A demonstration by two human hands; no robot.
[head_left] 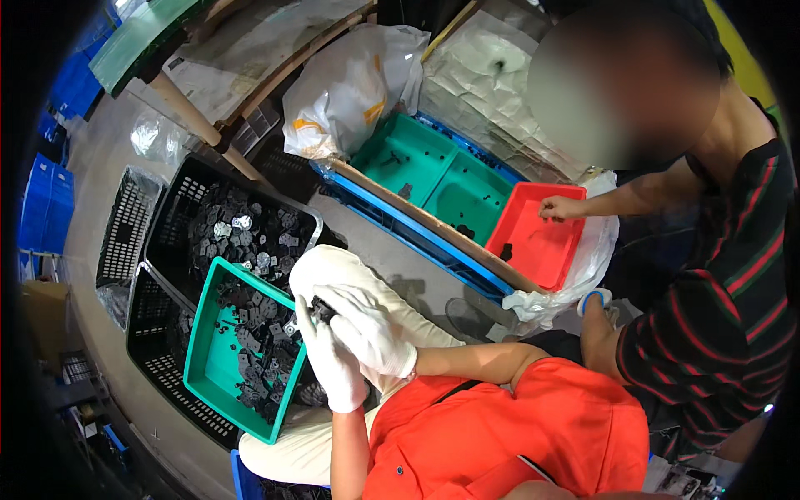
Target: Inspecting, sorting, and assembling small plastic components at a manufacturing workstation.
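Observation:
Both of my hands wear white gloves and meet above the near side of a green tray. My left hand [335, 371] is closed with its fingers pointing up. My right hand [371, 333] comes in from the right, its fingers bent against the left ones. Between the fingertips is a small black part [322, 310], mostly hidden, so its exact shape is unclear. Beside my hands the green tray [196, 354] is tilted over a black crate and holds many flat black pieces [258, 358]. A silvery piece [290, 327] lies at its edge, close to my left fingers.
Black perforated crates [142, 333] stand at left, one heaped with black and silvery pieces [242, 229]. Ahead are green trays [408, 167] with a few black parts and a red tray [521, 217], where a co-worker's hand [560, 208] reaches in. A plastic bag [342, 92] stands behind.

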